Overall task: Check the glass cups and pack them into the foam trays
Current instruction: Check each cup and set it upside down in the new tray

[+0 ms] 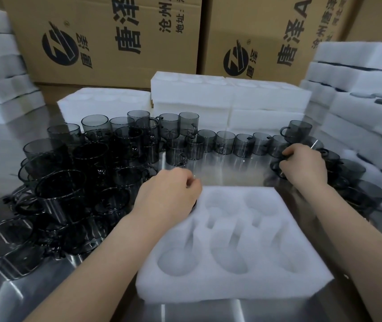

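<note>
The foam tray (236, 282) lies on the bench (220, 173), all 6 pockets empty. Filling it hasn't started, I judge. The right hand (303, 166) curls round a glass cup (276, 170) among those at the right. The left hand (169, 194) is curled at the tray's far-left corner (holding something? cannot tell). Next: lift, inspect, then seat the cup squarely in a pocket.

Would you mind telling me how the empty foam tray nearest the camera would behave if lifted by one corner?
The foam tray looks soft and porous, so it is probably very light and may sag. Its pockets are empty, adding no weight. On the shiny metal table it would likely slide.
</note>
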`<state>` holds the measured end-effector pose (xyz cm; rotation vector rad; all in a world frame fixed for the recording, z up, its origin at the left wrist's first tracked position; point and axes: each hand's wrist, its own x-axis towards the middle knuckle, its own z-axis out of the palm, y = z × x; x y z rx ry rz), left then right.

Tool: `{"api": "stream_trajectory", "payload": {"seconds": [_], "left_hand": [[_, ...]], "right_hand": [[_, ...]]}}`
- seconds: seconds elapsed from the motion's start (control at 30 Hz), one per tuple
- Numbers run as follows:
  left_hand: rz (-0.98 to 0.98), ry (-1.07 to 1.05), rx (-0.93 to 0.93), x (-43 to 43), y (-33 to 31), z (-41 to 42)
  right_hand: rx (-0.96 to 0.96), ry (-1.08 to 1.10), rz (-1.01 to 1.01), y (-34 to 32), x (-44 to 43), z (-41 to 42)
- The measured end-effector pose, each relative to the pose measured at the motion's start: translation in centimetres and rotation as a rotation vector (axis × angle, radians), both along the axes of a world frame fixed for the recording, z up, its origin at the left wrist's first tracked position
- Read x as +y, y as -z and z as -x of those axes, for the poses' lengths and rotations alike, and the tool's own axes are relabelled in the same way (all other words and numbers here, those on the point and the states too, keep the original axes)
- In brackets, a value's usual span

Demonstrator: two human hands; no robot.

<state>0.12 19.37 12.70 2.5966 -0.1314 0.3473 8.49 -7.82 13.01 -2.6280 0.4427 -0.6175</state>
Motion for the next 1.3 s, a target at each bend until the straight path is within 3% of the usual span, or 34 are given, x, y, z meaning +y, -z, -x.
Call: {"api": "stream_trajectory", "payload": {"seconds": [0.53,0.77,0.9,1.03,1.17,1.3], "left_hand": [[-0.017,-0.005,-0.009,0.0,-0.1,0.1],[-0.108,0.093,-0.043,-0.5,-1.4,-0.2],[0.189,0.205,0.074,-1.3,-2.8,-1.5],[0.386,0.215,0.001,-2.4,-3.2,-2.3],[0.482,0.277,-0.075,-2.1,-2.4,-2.7],[0.501,0.370,-0.082,-1.7,-2.4,-2.7]], "right_hand": [[0.008,-0.071,-0.044,-0.2,-0.2,0.3],[-0.145,-0.458,-0.262,-2.7,4.0,2.2],[-0.177,-0.747,-0.458,-3.6,7.2,4.4],[-0.176,-0.947,-0.562,-3.6,9.4,5.7],[-0.163,-0.945,-0.708,-3.0,9.7,5.6],[-0.001,-0.919,-0.927,-2.4,9.2,5.1]]}}
